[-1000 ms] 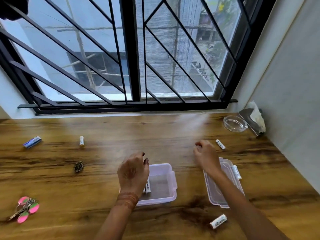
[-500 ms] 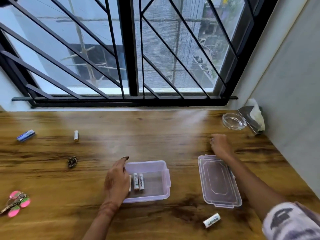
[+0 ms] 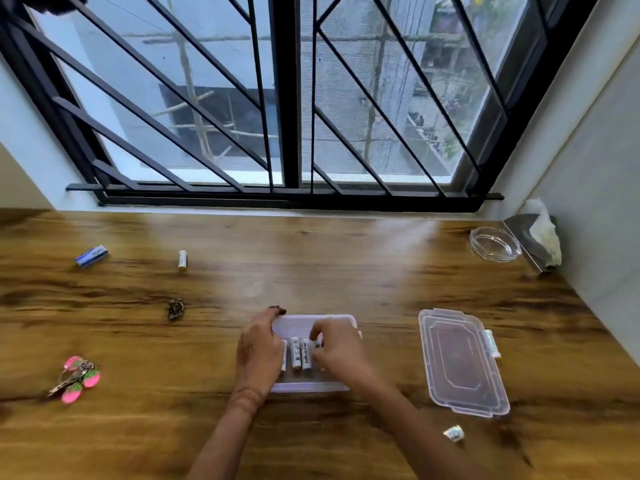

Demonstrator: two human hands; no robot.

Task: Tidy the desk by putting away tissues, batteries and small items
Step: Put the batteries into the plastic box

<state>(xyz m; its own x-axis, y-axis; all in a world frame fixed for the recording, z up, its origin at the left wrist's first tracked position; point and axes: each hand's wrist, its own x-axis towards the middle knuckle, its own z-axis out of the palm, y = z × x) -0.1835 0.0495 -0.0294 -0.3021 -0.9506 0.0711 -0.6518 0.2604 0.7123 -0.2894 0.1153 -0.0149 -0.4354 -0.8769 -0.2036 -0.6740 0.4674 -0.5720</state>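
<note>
A clear plastic box (image 3: 313, 319) sits at the desk's near middle with several white batteries (image 3: 300, 353) lying side by side in it. My left hand (image 3: 259, 353) grips the box's left side. My right hand (image 3: 341, 355) is over the box's right half, its fingertips pinched on a white battery (image 3: 317, 344) low inside the box. Loose batteries lie beside the lid's right edge (image 3: 491, 342), near the front right (image 3: 453, 434) and at the far left (image 3: 182, 259). A tissue holder (image 3: 540, 233) with white tissue stands in the far right corner.
The box's clear lid (image 3: 462, 363) lies flat to the right. A glass ashtray (image 3: 495, 244) sits by the tissue holder. At the left are a blue packet (image 3: 91, 255), a small dark object (image 3: 176, 309) and keys with pink tags (image 3: 77, 377). A barred window lines the back.
My right hand came back from the far right of the desk to the box, carrying a battery. The battery that lay near the ashtray is gone. My left hand stayed on the box.
</note>
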